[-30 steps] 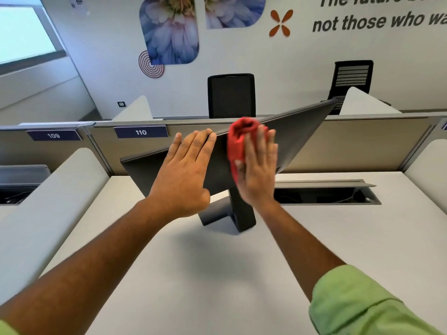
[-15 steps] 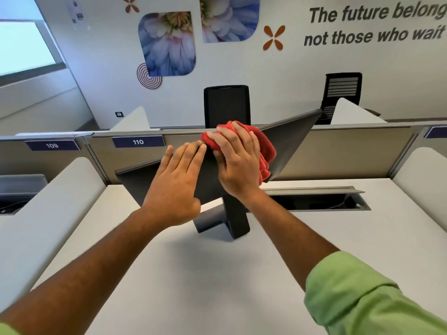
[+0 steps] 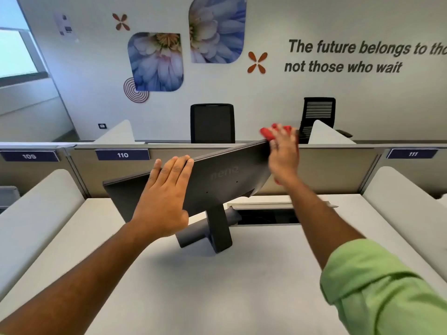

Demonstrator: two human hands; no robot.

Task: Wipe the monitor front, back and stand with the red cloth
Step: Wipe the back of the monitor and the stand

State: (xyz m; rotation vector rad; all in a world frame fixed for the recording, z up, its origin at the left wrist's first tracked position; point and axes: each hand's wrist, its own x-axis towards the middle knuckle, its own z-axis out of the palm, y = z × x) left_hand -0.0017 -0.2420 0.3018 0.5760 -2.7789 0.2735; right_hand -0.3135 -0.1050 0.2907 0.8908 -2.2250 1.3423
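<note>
Hands first: the left hand point(image 3: 164, 204) lies flat on the back of the monitor point(image 3: 217, 180), fingers straight and together, their tips reaching the panel's top edge, bracing rather than gripping. The right hand point(image 3: 283, 155) is at the monitor's upper right corner, motion-blurred, pressing the red cloth point(image 3: 268, 132) against that corner; red shows above the fingers and a little below the wrist, so the cloth seems to sit under the palm, though whether the fingers curl round it I cannot tell.

The monitor stands on the white tabletop point(image 3: 217, 286) with its back toward the camera, turned at a slant, its stand point(image 3: 217, 228) below the panel's middle. Just right of the stand is an open cable slot point(image 3: 266, 216). Behind the monitor runs a partition with number plates point(image 3: 122, 155), and beyond it two office chairs point(image 3: 212, 123).

The back panel looks to be the step in hand. To do it well, I would keep the left palm firm so the screen neither swivels nor tips, run the cloth in overlapping passes along the panel, and carry each pass over the edge. The stand appears still to do.
</note>
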